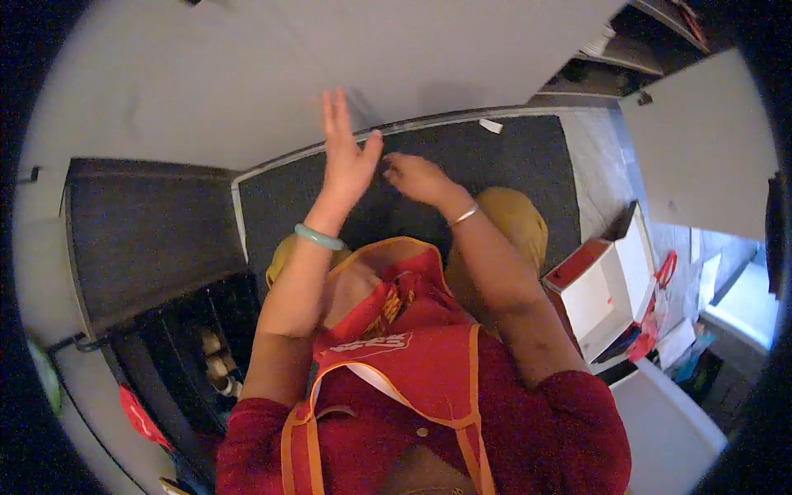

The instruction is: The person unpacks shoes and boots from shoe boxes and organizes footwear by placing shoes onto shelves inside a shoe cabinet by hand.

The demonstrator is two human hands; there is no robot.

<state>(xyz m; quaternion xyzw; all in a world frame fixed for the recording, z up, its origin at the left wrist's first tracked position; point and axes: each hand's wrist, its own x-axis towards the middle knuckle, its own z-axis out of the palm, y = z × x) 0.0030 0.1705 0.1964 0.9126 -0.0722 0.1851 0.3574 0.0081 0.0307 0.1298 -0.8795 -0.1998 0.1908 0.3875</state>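
Observation:
My left hand (346,157) is raised in front of the pale grey door panel (247,74), its fingers stretched out and nothing in it. A green bangle (318,238) circles that wrist. To its right, my right hand (417,177) hangs over the dark mat (511,157) with its fingers curled; whether they hold anything is too small to tell. A silver bangle (464,215) is on the right wrist. The two hands are close but apart. Below them lies the red apron (412,346) with orange edging.
An open white box (590,309) with red parts stands at the right, near plastic bags (652,322). An open cabinet door (709,140) and shelves (619,58) are at the upper right. A dark rack with shoes (219,363) is at the lower left. A white scrap (490,126) lies on the mat.

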